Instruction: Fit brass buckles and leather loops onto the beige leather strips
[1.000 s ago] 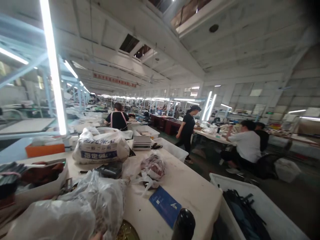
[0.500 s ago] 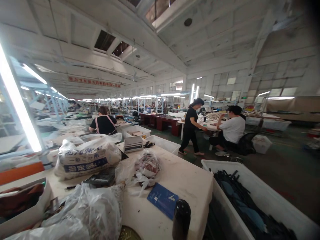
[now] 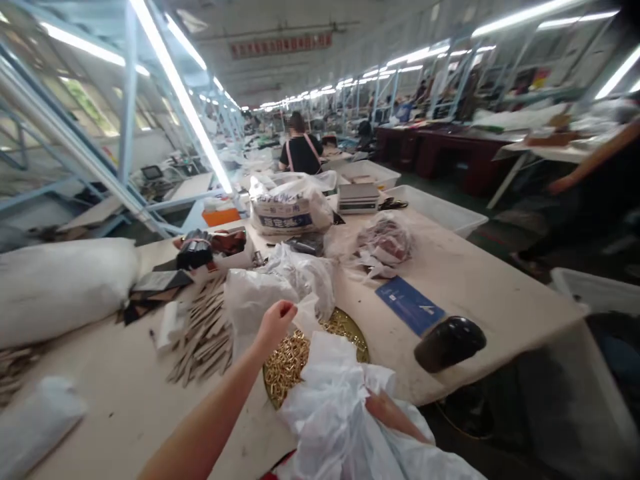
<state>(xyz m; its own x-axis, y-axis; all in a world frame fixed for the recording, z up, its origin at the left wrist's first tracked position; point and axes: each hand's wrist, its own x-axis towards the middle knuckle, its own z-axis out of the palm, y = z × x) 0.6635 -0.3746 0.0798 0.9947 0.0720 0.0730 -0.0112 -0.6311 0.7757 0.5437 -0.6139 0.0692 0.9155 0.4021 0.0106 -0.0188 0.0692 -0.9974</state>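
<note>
A round tray (image 3: 358, 331) full of small gold-coloured metal pieces (image 3: 286, 363) lies on the table in front of me. Over its right part hangs a crumpled white plastic bag (image 3: 330, 393). My right hand (image 3: 381, 404) is closed on this bag, its fingers partly hidden by the folds. Above the tray, my left hand (image 3: 278, 319) pinches a thin flap of white plastic; whether it belongs to the same bag I cannot tell. Another filled, translucent plastic bag (image 3: 260, 290) rests just behind my left hand.
Right of the tray are a dark bottle (image 3: 450, 343) lying down and a blue booklet (image 3: 407, 305). Tan strips (image 3: 203, 333) are heaped at left, near a big white sack (image 3: 65, 287). A scale (image 3: 358, 199) stands farther back. A seated person (image 3: 303, 152) works beyond; another passes at right.
My view has swung left and down to the table. Both hands have come into view, holding white plastic. The bottle that stood upright now lies on its side.
</note>
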